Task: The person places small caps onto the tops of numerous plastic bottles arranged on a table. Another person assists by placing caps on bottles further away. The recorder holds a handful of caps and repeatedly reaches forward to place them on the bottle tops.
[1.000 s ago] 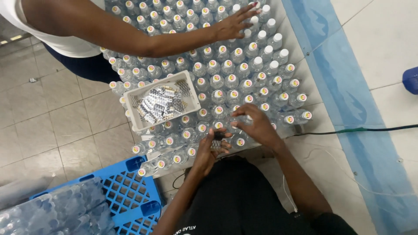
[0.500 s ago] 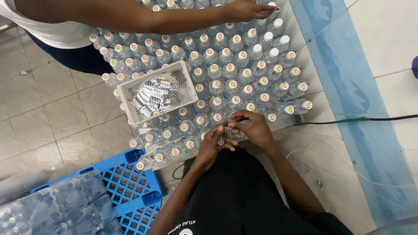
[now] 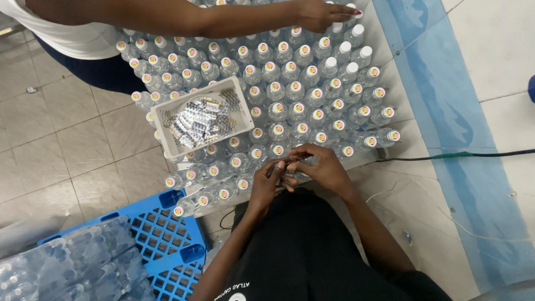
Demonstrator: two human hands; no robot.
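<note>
Both hands are met right at the near edge of the bottle block. The left hand (image 3: 266, 187) and right hand (image 3: 323, 167) are pinched together on one small item (image 3: 285, 167), too tiny to be made out; fingers are curled nearly closed around it. Clear bottles (image 3: 295, 89) are packed tight across the floor, so hardly any open room is left between caps. A white basket (image 3: 198, 118) of small sleeves is sat on top near the left edge. A co-worker's hand (image 3: 323, 14) is stretched over the far corner. A blue crate (image 3: 167, 239) is parked at the near-left corner.
</note>
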